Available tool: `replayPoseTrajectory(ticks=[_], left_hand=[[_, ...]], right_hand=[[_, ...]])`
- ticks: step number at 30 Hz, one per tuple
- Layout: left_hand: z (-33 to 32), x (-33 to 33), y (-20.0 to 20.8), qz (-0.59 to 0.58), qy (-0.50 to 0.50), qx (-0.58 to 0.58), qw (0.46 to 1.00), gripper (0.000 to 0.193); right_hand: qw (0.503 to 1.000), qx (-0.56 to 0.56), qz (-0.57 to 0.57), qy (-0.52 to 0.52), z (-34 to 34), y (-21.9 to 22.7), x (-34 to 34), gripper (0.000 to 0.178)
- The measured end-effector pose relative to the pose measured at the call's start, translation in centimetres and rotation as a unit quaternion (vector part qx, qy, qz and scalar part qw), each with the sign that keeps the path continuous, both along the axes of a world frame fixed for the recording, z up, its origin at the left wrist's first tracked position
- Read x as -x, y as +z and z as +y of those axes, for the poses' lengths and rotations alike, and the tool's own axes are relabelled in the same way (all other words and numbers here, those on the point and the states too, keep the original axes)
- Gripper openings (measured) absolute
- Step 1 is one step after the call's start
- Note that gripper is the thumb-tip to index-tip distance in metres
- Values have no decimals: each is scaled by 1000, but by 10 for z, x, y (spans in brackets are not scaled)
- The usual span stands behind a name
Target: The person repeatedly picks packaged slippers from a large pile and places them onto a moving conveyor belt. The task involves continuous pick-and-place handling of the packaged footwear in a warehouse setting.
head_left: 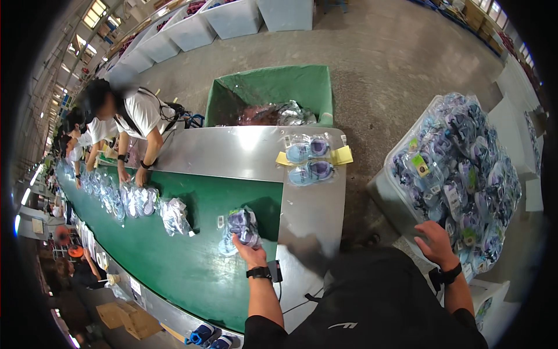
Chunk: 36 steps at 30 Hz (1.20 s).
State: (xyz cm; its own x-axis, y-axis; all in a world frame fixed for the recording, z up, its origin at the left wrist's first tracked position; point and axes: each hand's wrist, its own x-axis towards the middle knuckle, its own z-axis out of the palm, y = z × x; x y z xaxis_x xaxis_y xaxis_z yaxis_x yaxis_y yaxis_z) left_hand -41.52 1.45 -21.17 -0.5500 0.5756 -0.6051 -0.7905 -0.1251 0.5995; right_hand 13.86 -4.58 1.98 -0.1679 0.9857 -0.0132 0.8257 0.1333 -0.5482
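Observation:
My left hand (pixel 251 253) is closed on the near end of a pair of purple and light blue shoes in a clear bag (pixel 243 225), at the near right end of the green conveyor belt (pixel 203 262). Part of its grip is hidden under the bag. My right hand (pixel 437 245) holds nothing, its fingers apart and curved beside a large pale bin (pixel 381 189). Bagged blue and purple shoes (pixel 465 174) heap above that bin's rim. Another bagged bundle (pixel 175 216) lies farther left on the belt.
Two bagged blue shoes (pixel 311 160) and yellow card (pixel 343 155) lie on the metal ledge (pixel 314 221). Beyond stands a green bin (pixel 270 78) with clear plastic inside. At far left, a person (pixel 145 113) handles bagged shoes on the belt. White bins (pixel 232 20) line the back.

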Motion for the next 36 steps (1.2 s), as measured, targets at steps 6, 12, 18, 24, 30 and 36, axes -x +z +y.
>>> replayPoseTrajectory(ticks=[6,12,18,24,30,36], left_hand=[[-8,-61,113,22,-150,6,988,56],[-11,-190,195,-59,-352,-63,932,61],[-29,-317,258,-90,-513,-2,854,53],[-41,-394,260,-110,-600,37,791,59],[-35,-418,244,-95,-761,-67,639,69],[-30,-402,233,65,-700,-63,709,48]], right_hand=[[990,-105,32,91,17,45,7,35],[965,-191,69,168,26,58,1,50],[948,-284,49,135,9,46,-24,67],[968,-237,8,81,-29,43,-86,43],[984,-173,32,-23,-74,67,-160,44],[941,-220,-154,-208,-121,90,-250,50]])
